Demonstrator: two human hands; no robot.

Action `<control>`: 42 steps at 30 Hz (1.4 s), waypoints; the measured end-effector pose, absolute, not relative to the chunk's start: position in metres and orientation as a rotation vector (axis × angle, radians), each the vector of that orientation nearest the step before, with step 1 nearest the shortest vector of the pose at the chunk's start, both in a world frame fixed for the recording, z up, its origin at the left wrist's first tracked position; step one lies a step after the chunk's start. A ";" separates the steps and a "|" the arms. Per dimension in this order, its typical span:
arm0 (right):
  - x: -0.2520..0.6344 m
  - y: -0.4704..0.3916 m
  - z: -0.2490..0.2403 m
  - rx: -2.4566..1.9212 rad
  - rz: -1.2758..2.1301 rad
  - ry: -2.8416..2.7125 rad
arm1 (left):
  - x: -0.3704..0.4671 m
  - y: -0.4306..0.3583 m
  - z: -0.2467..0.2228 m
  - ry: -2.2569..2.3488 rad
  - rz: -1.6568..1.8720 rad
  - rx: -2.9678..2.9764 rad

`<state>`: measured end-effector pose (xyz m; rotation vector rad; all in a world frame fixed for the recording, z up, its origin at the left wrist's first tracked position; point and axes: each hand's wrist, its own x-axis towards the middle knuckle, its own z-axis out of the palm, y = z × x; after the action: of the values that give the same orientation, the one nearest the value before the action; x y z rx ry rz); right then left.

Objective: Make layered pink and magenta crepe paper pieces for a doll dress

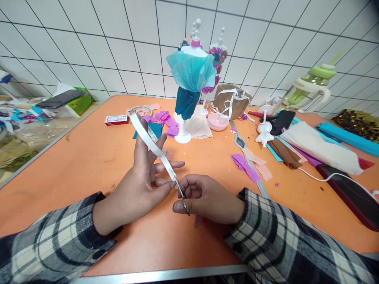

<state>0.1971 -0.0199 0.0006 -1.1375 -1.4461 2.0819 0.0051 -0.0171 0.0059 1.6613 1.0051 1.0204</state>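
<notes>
My left hand [142, 177] holds a roll of white tape [145, 134], with fingers through its ring. A strip of the tape runs down from the roll to my left thumb and fingertips. There it meets the blades of small metal scissors [186, 203]. Those scissors are in my right hand [204, 197], whose fingers curl around the handles; the handles are partly hidden. Behind my hands a small white dress-form stand [182, 137] stands upright, wrapped in a dark teal paper skirt [186, 102] below a fanned light turquoise paper piece [192, 67].
Purple paper pieces [162, 117] and a small red and white box [116, 120] lie at the back left. Another decorated dress form [218, 59] stands behind, near a pink bowl [218, 121] and a brown paper bag [232, 101]. Crepe paper rolls [322, 146] and a bottle [310, 88] are right.
</notes>
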 end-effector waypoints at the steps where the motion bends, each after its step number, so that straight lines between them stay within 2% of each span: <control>1: 0.197 -0.020 0.000 -1.143 2.075 -1.437 | 0.005 -0.017 0.006 1.010 1.019 1.652; 19: 0.202 -0.021 -0.002 -1.111 2.010 -1.588 | 0.006 -0.013 0.004 0.993 0.929 1.564; 30: 0.196 -0.022 -0.002 -1.181 1.995 -1.485 | 0.004 -0.011 0.006 1.020 0.978 1.569; 38: 0.204 -0.018 0.003 -1.224 1.886 -1.642 | -0.001 -0.012 0.002 0.823 0.954 1.511; 42: 0.205 -0.015 0.004 -1.206 1.889 -1.661 | 0.002 -0.011 0.006 0.892 1.006 1.430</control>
<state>0.2045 -0.0146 0.0044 -1.2058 -1.6610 1.8886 0.0020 -0.0109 0.0062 1.4297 0.8922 1.0061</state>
